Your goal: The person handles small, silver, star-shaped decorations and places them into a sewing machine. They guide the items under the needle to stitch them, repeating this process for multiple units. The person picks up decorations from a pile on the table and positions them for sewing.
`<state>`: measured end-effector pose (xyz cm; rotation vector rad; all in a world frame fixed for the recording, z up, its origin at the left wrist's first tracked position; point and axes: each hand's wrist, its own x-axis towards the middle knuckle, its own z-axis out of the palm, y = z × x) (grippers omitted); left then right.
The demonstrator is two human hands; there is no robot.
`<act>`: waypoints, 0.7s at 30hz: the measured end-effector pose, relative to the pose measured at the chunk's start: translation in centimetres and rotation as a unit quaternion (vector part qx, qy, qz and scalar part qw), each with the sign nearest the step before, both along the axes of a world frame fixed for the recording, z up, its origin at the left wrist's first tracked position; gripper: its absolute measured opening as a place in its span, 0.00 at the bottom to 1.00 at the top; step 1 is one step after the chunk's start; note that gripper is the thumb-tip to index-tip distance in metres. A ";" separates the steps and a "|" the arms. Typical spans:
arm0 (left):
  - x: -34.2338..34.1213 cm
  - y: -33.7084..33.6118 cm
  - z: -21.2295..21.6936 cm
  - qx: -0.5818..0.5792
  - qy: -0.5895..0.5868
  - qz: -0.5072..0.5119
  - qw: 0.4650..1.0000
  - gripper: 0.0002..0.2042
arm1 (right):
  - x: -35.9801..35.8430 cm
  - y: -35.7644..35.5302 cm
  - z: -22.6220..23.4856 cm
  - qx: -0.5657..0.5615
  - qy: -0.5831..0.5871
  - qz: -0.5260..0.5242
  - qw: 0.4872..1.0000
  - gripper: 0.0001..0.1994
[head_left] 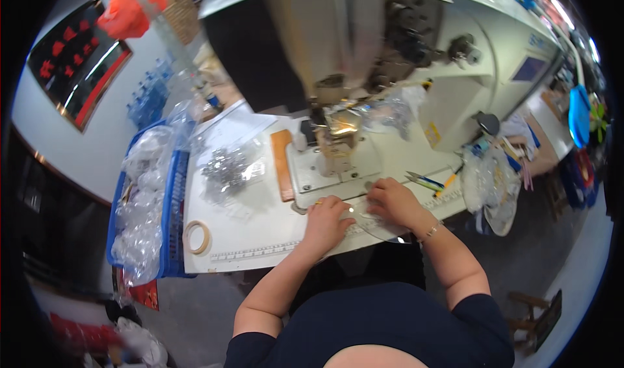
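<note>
Left hand: The left hand [327, 225] lies at the front edge of the table [244, 235], fingers forward, just beside the clear sheet [385, 230]; whether the fingers grip it cannot be told.
Right hand: The right hand [393, 202] is bent over the clear sheet, fingers curled; closure of the fingertips cannot be told. The two hands are near each other, a narrow gap between them.
Clear sheet: Transparent; located at the table's front edge, between and below the hands, partly overhanging.
Sewing machine: The sewing machine [471, 101] stands beyond the hands, its needle area directly ahead.
Left of machine: An orange-brown block [282, 166]; small glinting pieces [224, 171]; a tape roll [206, 238]; a blue basket [174, 218] of clear plastic beside the table.
Right of hands: Thread snips [424, 181] beside a yellow-orange tool [448, 184].
</note>
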<state>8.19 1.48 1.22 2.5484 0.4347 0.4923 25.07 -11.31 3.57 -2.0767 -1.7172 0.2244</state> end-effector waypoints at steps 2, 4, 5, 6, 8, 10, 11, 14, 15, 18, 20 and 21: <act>-0.3 0.1 0.1 0.002 -0.008 0.009 1.000 0.14 | -0.6 0.0 0.3 -0.001 0.014 -0.004 1.000 0.10; 0.2 0.4 -0.1 -0.017 0.002 0.002 1.000 0.15 | -0.7 0.0 0.0 0.026 0.022 -0.003 0.999 0.10; 0.2 0.6 0.1 -0.019 0.024 0.009 0.999 0.15 | -0.7 0.2 0.0 0.046 0.022 0.004 0.999 0.11; 0.3 0.5 0.3 -0.025 0.047 0.012 0.999 0.16 | -0.6 0.2 0.0 0.064 0.025 0.006 0.998 0.12; 0.3 0.8 0.5 -0.037 0.071 0.008 0.997 0.17 | -0.5 0.6 0.7 0.043 0.019 0.018 0.999 0.13; 0.6 0.9 0.4 -0.052 0.088 0.005 0.995 0.16 | -0.6 0.9 0.9 0.028 0.018 0.014 0.999 0.14; 0.7 1.0 0.4 -0.060 0.096 0.003 0.994 0.16 | -1.0 1.0 1.1 0.022 0.003 0.010 1.000 0.14; 0.6 0.8 0.5 -0.051 0.099 0.004 0.994 0.16 | -1.7 0.9 1.1 0.017 -0.015 -0.019 1.000 0.14; 0.6 0.7 0.5 -0.049 0.097 0.003 0.994 0.16 | -2.0 0.9 1.0 0.024 -0.034 -0.025 0.999 0.14; 0.5 0.6 0.3 -0.046 0.090 -0.008 0.995 0.17 | -3.1 0.8 1.2 0.042 -0.082 -0.049 0.995 0.13; 0.3 0.5 0.0 -0.040 0.082 -0.009 0.996 0.19 | -3.5 0.6 0.9 0.041 -0.098 -0.046 0.993 0.13; 0.2 0.4 0.0 -0.041 0.078 -0.007 0.996 0.19 | -3.6 0.5 0.9 0.040 -0.106 -0.047 0.992 0.13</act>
